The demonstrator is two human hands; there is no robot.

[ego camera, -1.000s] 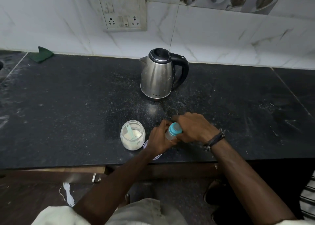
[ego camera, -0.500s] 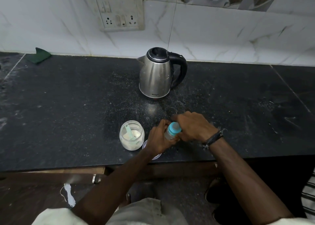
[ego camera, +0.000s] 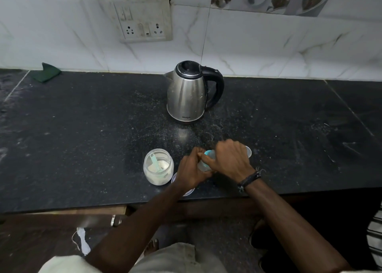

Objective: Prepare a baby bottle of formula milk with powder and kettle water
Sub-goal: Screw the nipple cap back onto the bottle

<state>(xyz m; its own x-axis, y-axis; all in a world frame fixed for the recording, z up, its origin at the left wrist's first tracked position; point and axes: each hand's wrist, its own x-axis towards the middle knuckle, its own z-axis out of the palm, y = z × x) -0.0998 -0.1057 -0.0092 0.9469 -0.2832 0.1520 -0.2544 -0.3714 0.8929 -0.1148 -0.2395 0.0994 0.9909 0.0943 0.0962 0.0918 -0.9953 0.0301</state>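
Observation:
A small clear baby bottle (ego camera: 202,166) with a blue screw ring (ego camera: 209,154) stands near the front edge of the black counter (ego camera: 82,132). My left hand (ego camera: 191,171) grips the bottle's body from the left. My right hand (ego camera: 228,159) is curled over the blue ring from the right and hides most of it. A clear cap (ego camera: 248,151) peeks out behind my right hand. Left of the bottle stands an open glass jar (ego camera: 158,169) of white powder with a pale blue scoop (ego camera: 155,162) inside. A steel kettle (ego camera: 187,95) with a black handle stands further back, lid shut.
A flat lid (ego camera: 188,192) lies on the counter edge under my left wrist. A green cloth (ego camera: 46,72) sits at the back left by the tiled wall. A socket plate (ego camera: 142,19) is on the wall above. Powder specks dust the counter around the kettle.
My right hand has turned and slid further over the blue ring, covering more of it. The bottle stays in the same spot, and a clear cap now shows behind my right hand.

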